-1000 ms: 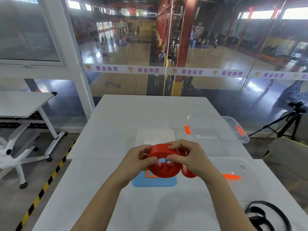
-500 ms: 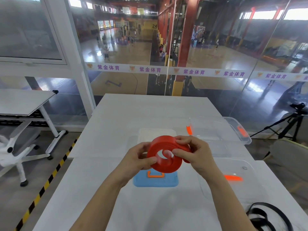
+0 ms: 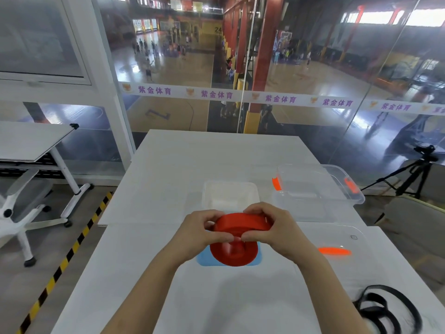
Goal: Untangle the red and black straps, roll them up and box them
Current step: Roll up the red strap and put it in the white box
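beyond the glass wall lies a big sports hall with a shiny wooden floor. on this side stands a white bench [image 3: 216,153], and both hands meet above its near half. the left hand [image 3: 202,231] and the right hand [image 3: 272,227] each grasp the red strap [image 3: 237,251], fingers curled over its top edge and thumbs pressed in near the middle. the red strap is wound into a thick roll with a hollow core, held just above a blue mat [image 3: 203,257] that lies flat on the bench. behind the hands sits a shallow white tray [image 3: 228,194]. to the right of it stands a clear box [image 3: 337,179] with orange latches at its ends, and nearer lies a clear lid [image 3: 346,235] with an orange latch. the black strap [image 3: 375,309] lies in loose loops at the bench's near right corner, well apart from the hands. a tripod [image 3: 414,174] stands on the floor at the right, a white chair [image 3: 21,208] at the left.
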